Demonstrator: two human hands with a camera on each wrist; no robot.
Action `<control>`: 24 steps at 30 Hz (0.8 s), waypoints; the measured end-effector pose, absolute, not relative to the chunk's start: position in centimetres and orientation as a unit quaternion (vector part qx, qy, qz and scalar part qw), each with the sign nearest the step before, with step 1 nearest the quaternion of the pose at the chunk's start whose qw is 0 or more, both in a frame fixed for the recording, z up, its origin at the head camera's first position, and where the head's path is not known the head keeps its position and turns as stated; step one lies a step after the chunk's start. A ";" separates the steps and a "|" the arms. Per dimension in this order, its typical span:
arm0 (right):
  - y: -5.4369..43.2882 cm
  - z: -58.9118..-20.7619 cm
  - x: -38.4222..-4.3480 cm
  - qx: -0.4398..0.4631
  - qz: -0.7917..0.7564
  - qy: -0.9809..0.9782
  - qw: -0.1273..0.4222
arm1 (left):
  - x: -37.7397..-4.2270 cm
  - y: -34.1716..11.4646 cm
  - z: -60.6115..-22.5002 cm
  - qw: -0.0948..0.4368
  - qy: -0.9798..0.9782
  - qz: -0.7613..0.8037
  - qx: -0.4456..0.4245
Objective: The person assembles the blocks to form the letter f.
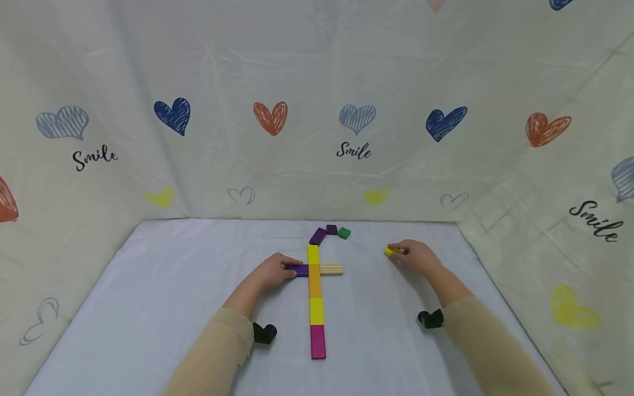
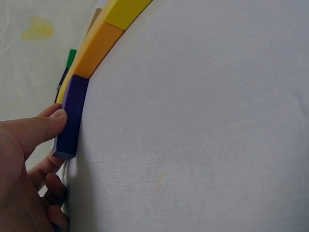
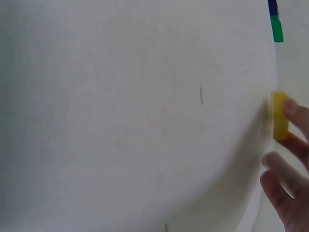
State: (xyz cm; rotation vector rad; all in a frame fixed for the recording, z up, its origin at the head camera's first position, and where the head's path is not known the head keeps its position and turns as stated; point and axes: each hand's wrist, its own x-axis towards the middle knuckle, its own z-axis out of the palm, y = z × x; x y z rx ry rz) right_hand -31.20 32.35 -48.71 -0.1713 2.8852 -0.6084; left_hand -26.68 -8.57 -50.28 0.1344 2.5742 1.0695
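In the head view my left hand (image 1: pixel 269 270) pinches a purple block (image 1: pixel 301 270) by its outer end. The block's inner end meets the side of an orange block (image 1: pixel 315 281) in an upright column. Opposite it a pale, ridged wooden piece (image 1: pixel 331 269) sticks out to the right. The left wrist view shows my thumb on the purple block (image 2: pixel 72 113) and fingers behind it. Over on the right, my right hand (image 1: pixel 418 257) pinches a small yellow block (image 1: pixel 389 251). A faint seam crosses that yellow block (image 3: pixel 279 116) in the right wrist view, so it may be two pieces.
The column also has an upper yellow block (image 1: pixel 313 254), a lower yellow block (image 1: pixel 317 311) and a magenta block (image 1: pixel 318 342). Above it curve a tilted purple block (image 1: pixel 318 236), a small purple block (image 1: pixel 332 229) and a green block (image 1: pixel 344 233). White cloth (image 1: pixel 163 308) covers the table.
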 end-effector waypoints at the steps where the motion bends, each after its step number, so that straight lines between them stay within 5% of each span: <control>1: 32.0 -48.7 -31.3 -0.059 -0.207 0.972 0.093 | -26.7 -8.6 -50.3 0.175 0.908 0.378 0.047; 24: 24.3 -49.0 -32.4 -0.074 -0.229 0.969 0.060 | -26.8 -8.8 -50.5 0.179 0.904 0.385 0.047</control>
